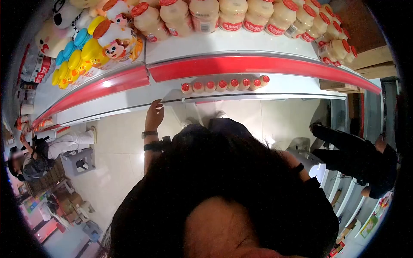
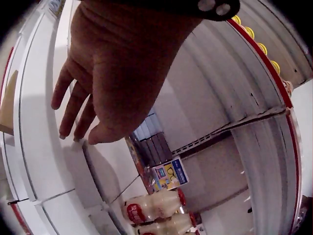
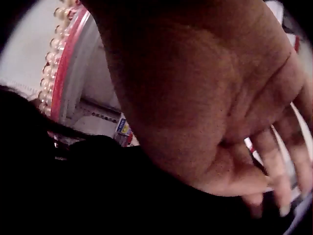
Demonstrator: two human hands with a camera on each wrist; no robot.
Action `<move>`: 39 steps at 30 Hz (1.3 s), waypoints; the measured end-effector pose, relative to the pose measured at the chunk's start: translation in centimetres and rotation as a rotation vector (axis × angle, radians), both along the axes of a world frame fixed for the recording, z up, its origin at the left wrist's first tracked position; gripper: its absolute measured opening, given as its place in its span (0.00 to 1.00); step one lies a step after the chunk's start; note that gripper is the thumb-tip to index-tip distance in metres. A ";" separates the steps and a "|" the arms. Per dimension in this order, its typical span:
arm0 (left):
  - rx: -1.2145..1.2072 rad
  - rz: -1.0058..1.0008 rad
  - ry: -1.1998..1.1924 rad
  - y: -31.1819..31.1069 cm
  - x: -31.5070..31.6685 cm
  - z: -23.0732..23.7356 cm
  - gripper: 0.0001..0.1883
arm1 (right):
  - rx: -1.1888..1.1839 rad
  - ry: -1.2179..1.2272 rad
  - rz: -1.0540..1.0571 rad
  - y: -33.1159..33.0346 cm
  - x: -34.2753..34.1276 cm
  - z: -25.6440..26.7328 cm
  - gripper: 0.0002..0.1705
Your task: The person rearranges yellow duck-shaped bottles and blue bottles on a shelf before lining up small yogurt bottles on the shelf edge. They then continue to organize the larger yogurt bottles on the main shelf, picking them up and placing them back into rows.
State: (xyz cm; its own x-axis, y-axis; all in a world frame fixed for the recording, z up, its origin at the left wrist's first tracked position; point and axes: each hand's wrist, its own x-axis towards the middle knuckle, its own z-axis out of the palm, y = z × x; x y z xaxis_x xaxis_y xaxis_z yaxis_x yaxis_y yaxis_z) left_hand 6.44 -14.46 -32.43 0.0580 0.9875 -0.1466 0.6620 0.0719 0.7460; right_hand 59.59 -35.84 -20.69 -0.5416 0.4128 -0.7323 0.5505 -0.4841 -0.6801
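In the head view my left hand is at the front edge of the lower white shelf, its fingers relaxed and holding nothing. A row of small cream-coloured drink bottles with red caps stands on that shelf, to the right of the hand. The left wrist view shows the same hand, fingers extended over the white shelf, with two cream bottles beyond it. My right hand hangs beside my dark clothing, fingers loosely bent around nothing; the head view hides it behind my body.
Large cream bottles line the upper shelf above its red edge strip. Character-shaped jars stand at upper left. A person is at right, another at left near a grey stool. Cardboard boxes sit at upper right.
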 end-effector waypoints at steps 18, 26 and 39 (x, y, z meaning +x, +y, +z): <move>0.145 -0.036 -0.002 1.9 2.6 5.3 0.20 | 0.949 -1.020 -0.750 17.1 8.2 -1.8 0.18; 0.267 0.019 0.045 1.5 4.1 5.4 0.22 | 0.576 -0.834 -0.716 14.4 6.8 3.4 0.23; 0.280 0.061 0.130 -1.1 4.7 5.3 0.24 | 0.346 -0.897 -0.592 8.4 10.9 -2.9 0.23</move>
State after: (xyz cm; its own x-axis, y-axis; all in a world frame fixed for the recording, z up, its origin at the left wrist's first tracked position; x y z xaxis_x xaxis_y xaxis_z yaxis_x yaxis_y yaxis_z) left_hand 11.18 -15.52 -27.15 -0.0036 0.9916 0.1292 0.7538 -0.0822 0.6520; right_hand 70.53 -27.48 -23.62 0.4710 0.6863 -0.5542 0.6540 -0.6933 -0.3027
